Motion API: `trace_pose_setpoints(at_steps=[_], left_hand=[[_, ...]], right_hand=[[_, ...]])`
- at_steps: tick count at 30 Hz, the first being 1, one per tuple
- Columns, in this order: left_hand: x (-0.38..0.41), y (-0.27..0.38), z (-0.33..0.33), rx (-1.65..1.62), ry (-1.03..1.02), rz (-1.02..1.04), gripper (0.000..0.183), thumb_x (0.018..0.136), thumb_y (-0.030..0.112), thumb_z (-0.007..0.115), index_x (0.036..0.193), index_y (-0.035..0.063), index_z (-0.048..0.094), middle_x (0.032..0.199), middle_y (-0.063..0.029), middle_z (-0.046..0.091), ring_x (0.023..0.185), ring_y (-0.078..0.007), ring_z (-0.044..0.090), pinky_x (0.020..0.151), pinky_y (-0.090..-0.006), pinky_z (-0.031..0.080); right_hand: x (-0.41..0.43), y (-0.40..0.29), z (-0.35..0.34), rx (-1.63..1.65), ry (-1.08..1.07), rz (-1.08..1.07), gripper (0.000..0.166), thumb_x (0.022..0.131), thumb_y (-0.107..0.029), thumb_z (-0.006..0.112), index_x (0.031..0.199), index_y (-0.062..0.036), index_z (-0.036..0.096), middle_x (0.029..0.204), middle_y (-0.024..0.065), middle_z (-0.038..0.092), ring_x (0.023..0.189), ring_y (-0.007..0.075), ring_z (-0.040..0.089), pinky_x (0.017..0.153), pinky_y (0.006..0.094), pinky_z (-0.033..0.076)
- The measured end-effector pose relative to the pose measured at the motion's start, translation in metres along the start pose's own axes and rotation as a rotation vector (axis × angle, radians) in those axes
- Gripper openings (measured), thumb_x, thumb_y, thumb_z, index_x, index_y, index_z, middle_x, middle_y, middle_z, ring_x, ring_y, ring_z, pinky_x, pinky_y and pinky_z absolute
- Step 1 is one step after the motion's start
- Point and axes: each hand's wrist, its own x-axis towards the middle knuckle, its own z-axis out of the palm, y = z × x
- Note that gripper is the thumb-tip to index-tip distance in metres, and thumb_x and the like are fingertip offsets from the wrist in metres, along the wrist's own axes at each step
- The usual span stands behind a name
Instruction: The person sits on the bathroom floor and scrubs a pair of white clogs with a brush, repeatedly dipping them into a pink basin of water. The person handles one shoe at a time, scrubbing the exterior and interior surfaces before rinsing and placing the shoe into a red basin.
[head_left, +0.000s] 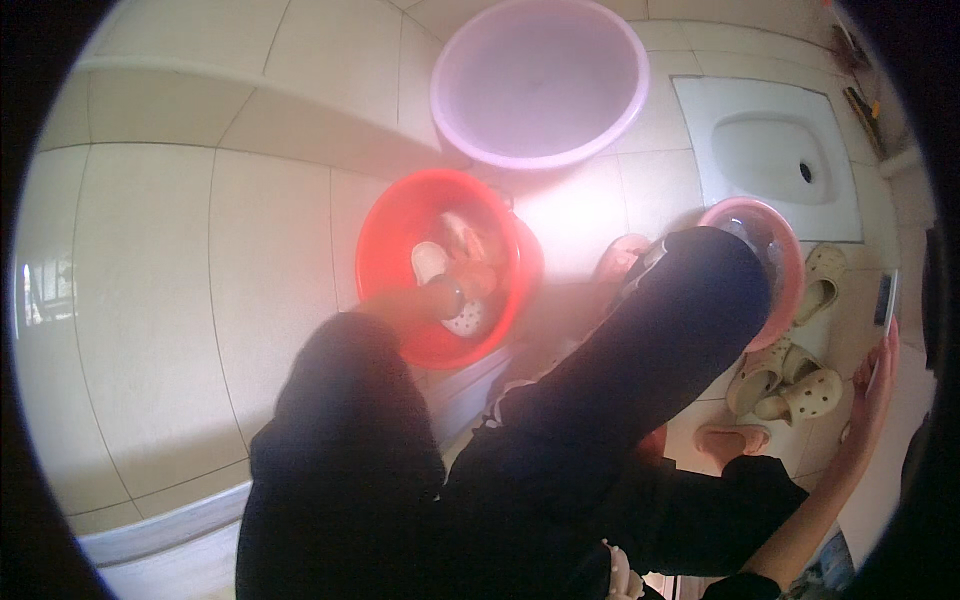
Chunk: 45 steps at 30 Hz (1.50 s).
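Observation:
My left hand (476, 279), with a dark band at the wrist, reaches down into a red plastic bucket (365, 259). Haze blurs its fingers, so a grip cannot be made out. Close to it in the bucket lie a white sole-shaped piece (429, 262) and a white clog with holes (466, 320). Another pale object shows beyond the fingers, too blurred to name. At the far right my right arm is stretched out. The right hand (870, 375) is closed around a white-backed scrubbing brush (885, 304) with dark blue bristles.
A large lilac basin (536, 161) stands beyond the bucket. A pink basin (791, 300) is partly hidden by my dark-trousered knee (720, 270). Several beige clogs (814, 394) and a pink slipper (731, 442) lie on the tiles. A squat toilet (772, 157) is set into the floor.

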Motion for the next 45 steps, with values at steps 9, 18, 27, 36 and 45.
trace_pose_setpoints(at_steps=[9,18,27,36,45], left_hand=[[0.041,0.0,0.005,0.25,-0.297,0.251,0.055,0.088,0.046,0.047,0.13,0.0094,0.049,0.132,-0.0167,0.044,0.122,-0.0293,0.044,0.103,-0.0406,0.034],[0.015,-0.014,-0.067,0.176,-0.451,0.184,0.049,0.088,0.042,0.05,0.125,0.0098,0.055,0.125,-0.0119,0.055,0.117,-0.0252,0.05,0.099,-0.0412,0.039],[0.007,-0.011,-0.13,0.333,-0.553,-0.216,0.067,0.085,0.052,0.055,0.14,0.017,0.038,0.146,-0.008,0.035,0.131,-0.0308,0.036,0.107,-0.0498,0.028],[-0.044,0.098,-0.254,0.283,-0.033,-0.116,0.055,0.082,0.037,0.062,0.13,0.014,0.051,0.136,-0.0088,0.048,0.102,-0.0265,0.06,0.081,-0.045,0.05],[-0.099,0.265,-0.307,0.36,0.581,0.575,0.057,0.087,0.034,0.058,0.135,0.0059,0.043,0.127,-0.0171,0.053,0.11,-0.0278,0.056,0.089,-0.0393,0.048]], right_hand=[[-0.006,0.006,0.019,-0.103,0.026,0.053,0.045,0.097,-0.03,0.046,0.14,-0.0168,0.04,0.066,-0.0091,0.033,0.053,0.0005,0.028,0.045,0.0157,0.024],[-0.007,-0.001,0.01,-0.223,-0.044,-0.147,0.047,0.097,-0.032,0.045,0.14,-0.0151,0.039,0.067,-0.0087,0.032,0.053,0.0005,0.028,0.046,0.0168,0.023],[-0.039,-0.023,-0.013,-0.265,0.076,-0.27,0.048,0.096,-0.035,0.047,0.14,-0.0183,0.041,0.069,-0.0092,0.032,0.055,0.0001,0.028,0.048,0.0161,0.021],[-0.082,-0.018,-0.098,-0.131,0.154,-0.217,0.051,0.094,-0.031,0.05,0.141,-0.0155,0.038,0.071,-0.0118,0.036,0.06,-0.001,0.033,0.051,0.0146,0.026],[-0.147,-0.077,-0.054,0.101,0.214,-0.107,0.042,0.09,-0.024,0.056,0.129,-0.0114,0.05,0.07,-0.0059,0.043,0.058,0.005,0.039,0.052,0.0211,0.032]])
